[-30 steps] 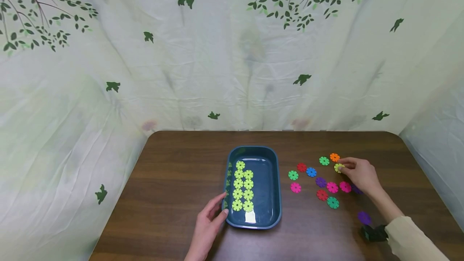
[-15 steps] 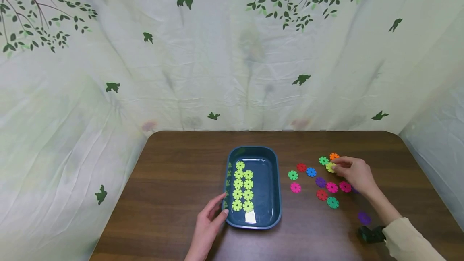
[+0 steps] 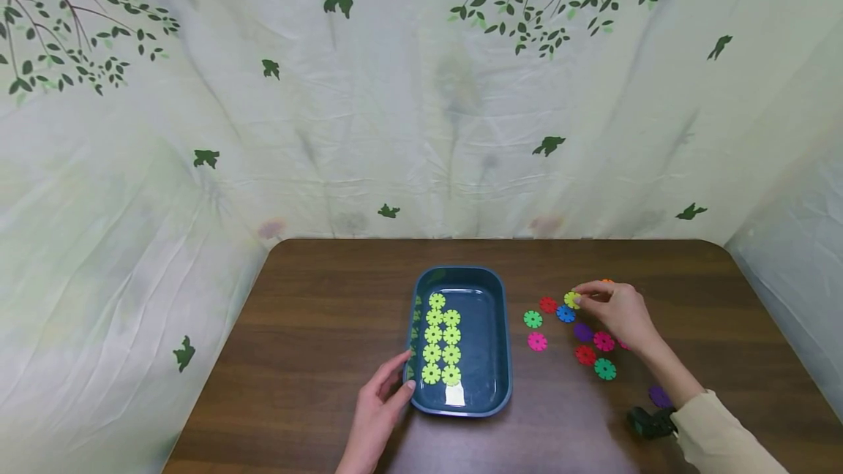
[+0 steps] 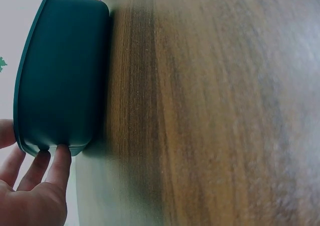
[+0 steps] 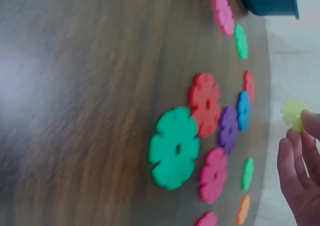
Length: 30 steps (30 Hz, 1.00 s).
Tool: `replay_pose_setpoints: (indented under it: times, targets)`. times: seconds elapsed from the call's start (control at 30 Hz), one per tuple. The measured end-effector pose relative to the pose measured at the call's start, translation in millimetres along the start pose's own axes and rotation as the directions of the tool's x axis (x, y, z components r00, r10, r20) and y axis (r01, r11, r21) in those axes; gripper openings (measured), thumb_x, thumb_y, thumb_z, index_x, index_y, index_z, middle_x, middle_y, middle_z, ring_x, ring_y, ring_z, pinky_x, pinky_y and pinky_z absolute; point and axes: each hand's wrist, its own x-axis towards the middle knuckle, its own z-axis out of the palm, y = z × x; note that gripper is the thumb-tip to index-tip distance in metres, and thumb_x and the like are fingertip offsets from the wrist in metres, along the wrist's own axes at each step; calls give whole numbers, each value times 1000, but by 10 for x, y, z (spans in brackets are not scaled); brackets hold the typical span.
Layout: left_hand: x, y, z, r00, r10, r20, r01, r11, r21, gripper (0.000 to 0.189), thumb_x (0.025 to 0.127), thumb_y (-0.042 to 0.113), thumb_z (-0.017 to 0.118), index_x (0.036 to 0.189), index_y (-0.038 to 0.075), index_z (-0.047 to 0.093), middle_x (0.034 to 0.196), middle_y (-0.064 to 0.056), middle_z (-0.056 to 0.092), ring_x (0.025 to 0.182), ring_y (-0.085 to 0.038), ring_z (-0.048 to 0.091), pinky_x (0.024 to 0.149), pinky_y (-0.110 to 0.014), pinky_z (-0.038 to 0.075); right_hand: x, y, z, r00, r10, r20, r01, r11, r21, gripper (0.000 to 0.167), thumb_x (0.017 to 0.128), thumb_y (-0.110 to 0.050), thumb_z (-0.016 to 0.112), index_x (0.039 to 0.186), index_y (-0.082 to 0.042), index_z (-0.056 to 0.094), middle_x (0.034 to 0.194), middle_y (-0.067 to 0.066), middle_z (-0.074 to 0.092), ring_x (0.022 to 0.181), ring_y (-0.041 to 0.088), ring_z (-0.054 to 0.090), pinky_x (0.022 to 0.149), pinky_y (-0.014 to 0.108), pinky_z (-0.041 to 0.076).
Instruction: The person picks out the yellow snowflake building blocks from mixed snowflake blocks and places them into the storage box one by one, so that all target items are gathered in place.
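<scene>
My right hand [image 3: 620, 313] pinches a yellow flower-shaped plastic disc [image 3: 571, 300] between thumb and fingertips. In the right wrist view this yellow disc [image 5: 291, 111] is raised off the table. The blue tray [image 3: 484, 357] holds several matching yellow discs [image 3: 451, 335], laid flat in two columns on its left side. My left hand [image 3: 377, 408] grips the tray's near left edge. The left wrist view shows its fingertips against the tray's outer wall [image 4: 65, 71], with the thumb at the rim.
Loose discs in other colours lie right of the tray, among them a blue disc [image 3: 566, 314], a red disc [image 3: 585, 355] and a teal disc [image 3: 604, 369]. My right forearm and hand hide some of them. A patterned cloth [image 3: 421, 130] hangs behind the brown table [image 3: 316, 313].
My right hand has moved left with the yellow disc, from beside the orange disc to above the blue one. The left hand and tray stay in place.
</scene>
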Motion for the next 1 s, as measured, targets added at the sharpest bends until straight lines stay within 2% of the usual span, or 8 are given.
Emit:
replay_pose_setpoints:
  times: [0.17,0.4,0.6,0.83,1.0]
  targets:
    - [-2,-1,-2,1000,-4,-2,4,1000,-2,43,91,11,67,134,18,61,144,-9,50,132,-35,46,104,-52,40,38,-113,47,1000,-18,-3,18,1000,24,19,91,-24,72,106,-12,75,98,7,73,76,22,62,57,29,45]
    - [-5,1,-2,1000,-5,-2,5,1000,0,43,92,11,67,133,19,61,144,-9,50,132,-36,45,105,-53,39,91,-258,118,997,-75,23,73,994,87,17,91,-25,73,104,-15,76,105,4,71,89,23,63,66,33,52]
    - [2,-10,-4,1000,2,-4,-2,1000,4,42,92,12,67,133,19,61,144,-9,51,132,-36,45,105,-53,39,133,-431,163,993,-105,46,98,984,148,16,91,-23,72,105,-16,75,97,-1,73,84,18,65,67,29,55]
    - [-3,-17,5,1000,16,1,-16,1000,-8,44,91,11,67,134,16,60,143,-8,51,131,-35,47,104,-52,40,175,-611,267,990,-126,64,111,974,195,14,91,-22,73,104,-16,73,89,0,72,82,30,66,62,29,54]
    - [8,-32,0,1000,12,-2,-12,1000,-5,44,91,11,67,134,17,61,143,-8,51,131,-35,47,104,-52,40,201,-737,381,988,-131,82,110,968,224,14,89,-16,74,103,-15,73,88,1,70,80,29,64,62,28,54]
